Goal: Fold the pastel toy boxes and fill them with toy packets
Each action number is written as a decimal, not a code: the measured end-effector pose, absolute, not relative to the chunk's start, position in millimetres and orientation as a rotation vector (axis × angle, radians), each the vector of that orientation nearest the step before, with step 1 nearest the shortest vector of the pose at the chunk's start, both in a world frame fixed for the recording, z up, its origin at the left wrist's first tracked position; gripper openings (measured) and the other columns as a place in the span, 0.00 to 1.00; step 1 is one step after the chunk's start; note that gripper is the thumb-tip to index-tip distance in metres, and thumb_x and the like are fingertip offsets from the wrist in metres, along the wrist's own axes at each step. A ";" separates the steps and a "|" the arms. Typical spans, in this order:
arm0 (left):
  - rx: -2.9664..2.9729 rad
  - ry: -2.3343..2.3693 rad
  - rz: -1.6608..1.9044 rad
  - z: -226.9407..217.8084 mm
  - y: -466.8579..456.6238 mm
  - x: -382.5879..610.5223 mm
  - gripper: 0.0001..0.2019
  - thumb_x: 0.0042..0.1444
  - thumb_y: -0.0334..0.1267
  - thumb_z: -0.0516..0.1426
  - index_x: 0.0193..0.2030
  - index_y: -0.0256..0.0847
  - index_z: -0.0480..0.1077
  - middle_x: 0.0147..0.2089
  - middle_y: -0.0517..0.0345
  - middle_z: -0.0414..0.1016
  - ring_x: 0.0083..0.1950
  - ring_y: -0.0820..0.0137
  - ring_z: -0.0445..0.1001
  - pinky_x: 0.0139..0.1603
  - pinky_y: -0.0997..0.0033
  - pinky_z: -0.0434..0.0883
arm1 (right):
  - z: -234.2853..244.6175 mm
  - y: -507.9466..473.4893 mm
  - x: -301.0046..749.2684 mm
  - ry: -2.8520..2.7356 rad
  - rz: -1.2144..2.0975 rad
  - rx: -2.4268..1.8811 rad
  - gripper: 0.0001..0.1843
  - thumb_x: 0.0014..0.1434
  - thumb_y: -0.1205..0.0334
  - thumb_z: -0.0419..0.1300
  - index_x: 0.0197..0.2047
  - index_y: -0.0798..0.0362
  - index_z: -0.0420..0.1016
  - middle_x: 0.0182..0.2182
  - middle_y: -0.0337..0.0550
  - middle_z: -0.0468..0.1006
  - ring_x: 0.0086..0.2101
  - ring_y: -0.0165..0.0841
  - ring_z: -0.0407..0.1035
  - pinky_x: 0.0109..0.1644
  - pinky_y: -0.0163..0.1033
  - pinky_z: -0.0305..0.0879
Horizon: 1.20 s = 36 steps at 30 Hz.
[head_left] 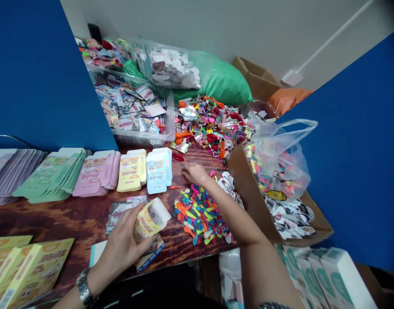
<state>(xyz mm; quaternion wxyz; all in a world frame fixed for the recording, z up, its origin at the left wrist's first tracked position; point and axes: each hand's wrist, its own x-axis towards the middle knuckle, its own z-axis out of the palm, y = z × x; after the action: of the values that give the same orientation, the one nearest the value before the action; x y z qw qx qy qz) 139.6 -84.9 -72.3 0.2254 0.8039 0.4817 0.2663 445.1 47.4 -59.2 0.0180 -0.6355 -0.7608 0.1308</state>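
Note:
My left hand (pixel 127 234) is closed around a small yellow printed carton (pixel 151 219), held tilted with its top open; something dark shows inside. My right hand (pixel 196 174) reaches over the table just beyond a pile of small colourful balloons (pixel 201 212). Its fingers look curled together, and whatever is in them is too small or hidden to make out. A red item (pixel 178 157) lies near its fingertips. Under and behind my left hand are flat printed packets (pixel 119 212) and a card stack with a blue edge (pixel 151 256).
Flat cartons stand in rows: blue (pixel 158 171), yellow (pixel 129 171), pink (pixel 95 174), green (pixel 51 176). Larger yellow boxes (pixel 38 270) stand front left. Behind are a clear bin of packets (pixel 135 107) and a mixed trinket heap (pixel 212 124). A cardboard box (pixel 253 193) borders the right.

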 end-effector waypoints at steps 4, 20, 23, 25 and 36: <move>2.211 1.332 0.745 -77.3 -82.8 138.0 0.37 0.53 0.51 0.62 0.66 0.42 0.56 0.58 0.44 0.72 0.56 0.55 0.75 0.54 0.56 0.74 | -54.6 55.0 451.0 -2.225 0.398 -2.070 0.15 0.65 0.52 0.56 0.48 0.48 0.77 0.42 0.46 0.82 0.43 0.40 0.76 0.48 0.40 0.67; 2.169 1.357 0.793 -76.0 -81.0 139.8 0.36 0.54 0.50 0.61 0.66 0.41 0.56 0.58 0.44 0.72 0.56 0.55 0.74 0.54 0.57 0.73 | -82.5 107.4 460.4 -1.549 0.336 -2.070 0.21 0.63 0.57 0.52 0.57 0.55 0.69 0.44 0.48 0.80 0.41 0.39 0.74 0.48 0.41 0.68; 2.168 1.376 0.785 -74.1 -75.2 140.1 0.36 0.54 0.51 0.61 0.66 0.41 0.56 0.58 0.44 0.71 0.56 0.55 0.74 0.54 0.57 0.73 | -65.6 91.4 470.6 -1.536 0.366 -1.953 0.19 0.64 0.54 0.51 0.50 0.56 0.72 0.36 0.44 0.78 0.35 0.35 0.72 0.43 0.39 0.68; 2.154 1.402 0.787 -71.0 -71.2 139.6 0.35 0.54 0.51 0.61 0.65 0.41 0.57 0.58 0.44 0.71 0.57 0.55 0.73 0.56 0.57 0.72 | -49.8 73.5 466.7 -1.527 0.404 -1.877 0.19 0.65 0.52 0.50 0.50 0.55 0.70 0.32 0.40 0.76 0.32 0.33 0.70 0.39 0.37 0.67; 2.076 1.493 0.862 -60.6 -64.2 139.5 0.32 0.53 0.46 0.63 0.62 0.38 0.62 0.55 0.46 0.73 0.56 0.56 0.72 0.57 0.55 0.70 | 14.9 -53.1 368.6 -1.911 0.605 -1.289 0.14 0.67 0.60 0.56 0.55 0.44 0.72 0.31 0.38 0.73 0.30 0.31 0.68 0.37 0.37 0.68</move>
<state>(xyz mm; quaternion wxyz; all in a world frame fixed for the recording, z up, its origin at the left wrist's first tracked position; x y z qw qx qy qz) 139.5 -64.2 -60.6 0.2196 0.7506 0.5398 0.3115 368.6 -53.1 14.9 0.3700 -0.5025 -0.7450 0.2358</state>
